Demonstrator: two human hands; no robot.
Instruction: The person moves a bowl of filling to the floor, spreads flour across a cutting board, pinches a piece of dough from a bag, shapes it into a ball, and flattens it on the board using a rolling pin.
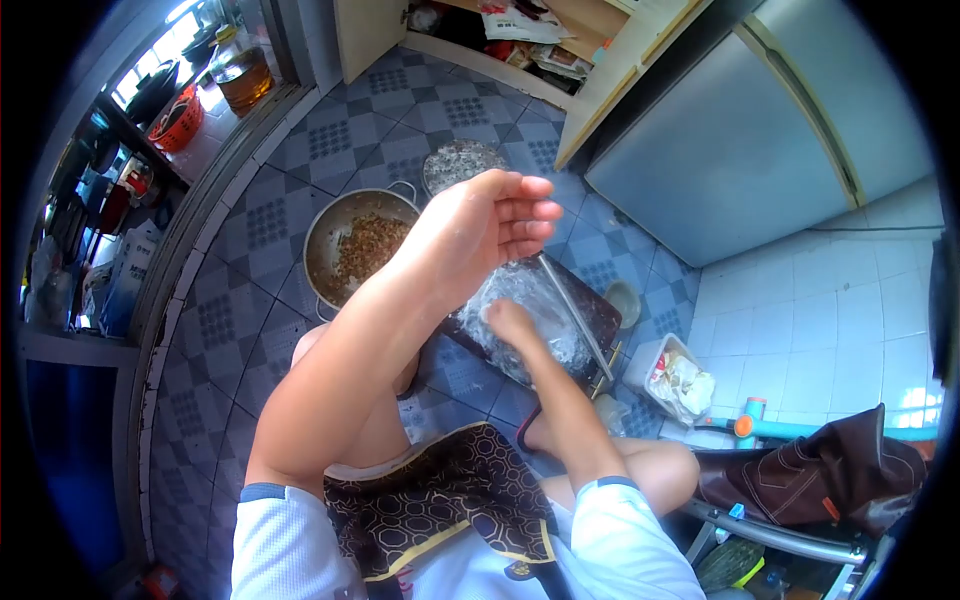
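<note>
Hanging in the air in the head view, the left hand is high over the near side of things, its fingers bent in a loose, part-open curl, wrist cocked! Below it, the right hand is down at the white, floury spread, which lies across the dark board low in front of the person; those fingers are tucked in close, and whether they grip anything, you cannot tell. A slim rod slants along the board's right side. Over to the left, a metal pot holds a brownish chopped mix; beyond, a round speckled tray; just right of the board, a bowl.
</note>
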